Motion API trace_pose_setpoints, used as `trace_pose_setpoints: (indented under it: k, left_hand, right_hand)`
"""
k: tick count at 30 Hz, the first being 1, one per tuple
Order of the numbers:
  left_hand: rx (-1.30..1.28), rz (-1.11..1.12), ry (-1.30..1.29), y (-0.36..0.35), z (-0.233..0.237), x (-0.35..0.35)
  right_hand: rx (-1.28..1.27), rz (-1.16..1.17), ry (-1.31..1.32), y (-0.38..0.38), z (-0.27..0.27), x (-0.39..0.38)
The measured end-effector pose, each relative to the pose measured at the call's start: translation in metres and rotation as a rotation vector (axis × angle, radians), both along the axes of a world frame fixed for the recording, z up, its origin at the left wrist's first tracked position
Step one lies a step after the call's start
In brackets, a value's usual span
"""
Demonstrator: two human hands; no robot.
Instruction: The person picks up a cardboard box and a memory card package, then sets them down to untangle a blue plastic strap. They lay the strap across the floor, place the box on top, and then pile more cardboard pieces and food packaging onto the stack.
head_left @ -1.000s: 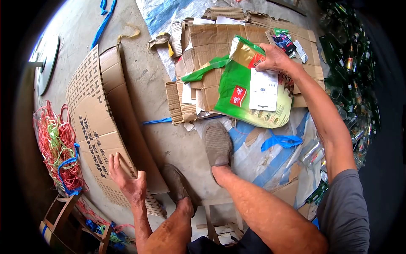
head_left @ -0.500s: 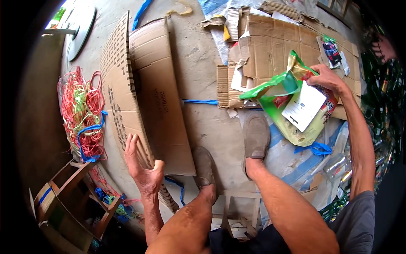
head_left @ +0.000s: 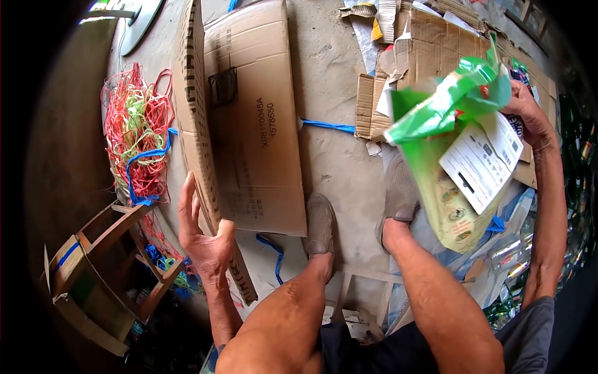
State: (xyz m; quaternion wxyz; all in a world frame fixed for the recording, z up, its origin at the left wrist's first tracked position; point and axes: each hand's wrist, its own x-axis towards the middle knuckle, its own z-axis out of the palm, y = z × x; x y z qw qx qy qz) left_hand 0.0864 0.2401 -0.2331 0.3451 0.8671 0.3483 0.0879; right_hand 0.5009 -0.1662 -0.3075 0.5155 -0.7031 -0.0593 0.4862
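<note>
My left hand (head_left: 207,240) is wrapped round the near edge of an upright cardboard sheet (head_left: 190,106), thumb on the right side and fingers on the left. Beside it, a brown cardboard piece (head_left: 265,124) with printed numbers lies flat-looking on the floor. My right hand (head_left: 529,115) grips the upper right of a crumpled green plastic bag (head_left: 430,124), which hangs over the right shoe. A white printed card (head_left: 483,162) shows against the bag.
Tangled red and green straps (head_left: 137,124) lie at left, above a wooden frame (head_left: 112,249). Flattened cardboard (head_left: 442,47) is stacked at the upper right. Green bottles (head_left: 576,187) fill the right edge. Blue strips cross the floor.
The upright sheet has swung more edge-on, showing more of the brown piece's print. My right hand has shifted right with the bag, which hangs lower and has changed shape. The view has shifted too.
</note>
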Motion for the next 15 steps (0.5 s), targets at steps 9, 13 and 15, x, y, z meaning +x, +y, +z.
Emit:
trace_pose_setpoints:
  k: [9, 13, 15]
  left_hand:
    - [-0.116, 0.074, -0.153, 0.012, 0.009, -0.009]
    - [-0.197, 0.165, -0.21, 0.017, 0.018, -0.014]
    - [-0.207, 0.168, -0.226, 0.019, 0.021, -0.014]
  right_hand:
    - [0.394, -0.174, 0.411, 0.164, -0.08, -0.095]
    - [0.348, -0.372, 0.297, 0.237, -0.092, -0.164]
    - [0.331, -0.435, 0.376, 0.263, -0.098, -0.194]
